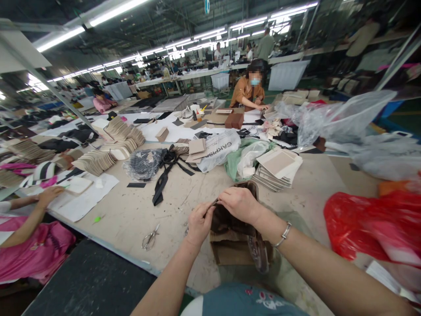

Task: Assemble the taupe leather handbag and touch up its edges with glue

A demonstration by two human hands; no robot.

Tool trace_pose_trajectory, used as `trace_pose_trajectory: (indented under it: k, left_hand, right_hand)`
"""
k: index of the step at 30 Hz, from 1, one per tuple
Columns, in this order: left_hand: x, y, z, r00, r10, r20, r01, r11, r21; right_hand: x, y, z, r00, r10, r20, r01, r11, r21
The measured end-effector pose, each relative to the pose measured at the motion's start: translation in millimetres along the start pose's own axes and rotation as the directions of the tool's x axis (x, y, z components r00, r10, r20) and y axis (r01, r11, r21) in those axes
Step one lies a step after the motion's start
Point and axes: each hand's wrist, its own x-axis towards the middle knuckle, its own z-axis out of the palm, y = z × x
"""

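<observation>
Bag (232, 253) beneath both hands (241, 204), rim (215, 202) in grip

The brown bag (230, 254) looks matt, scissors (151, 238) shiny metal, red bag (355, 224) glossy plastic.

One brown bag (233, 251), one silver bracelet (285, 236)

The left hand (199, 221) and right hand (240, 204) pinch the brown bag (230, 253) rim; scissors (150, 240) lie left on the table (184, 197).
</observation>
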Motion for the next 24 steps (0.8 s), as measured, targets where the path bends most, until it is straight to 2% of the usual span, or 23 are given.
trace_pose_trajectory:
  k: [11,15,24]
  left_hand:
    - [5,-2,-0.8,0.998,-0.052,0.043,0.052,0.999,0.005]
    - [10,0,-4.5,0.993,-0.07,0.097,0.065,0.996,0.055]
    - [12,7,-2.1,0.993,-0.056,0.108,0.029,0.97,0.241]
  right_hand:
    - [0,1,3,0.998,0.064,-0.019,-0.064,0.998,0.005]
    - [2,2,3,0.998,0.058,-0.022,-0.058,0.998,0.009]
    - [0,2,0,0.998,0.056,0.006,-0.056,0.998,0.028]
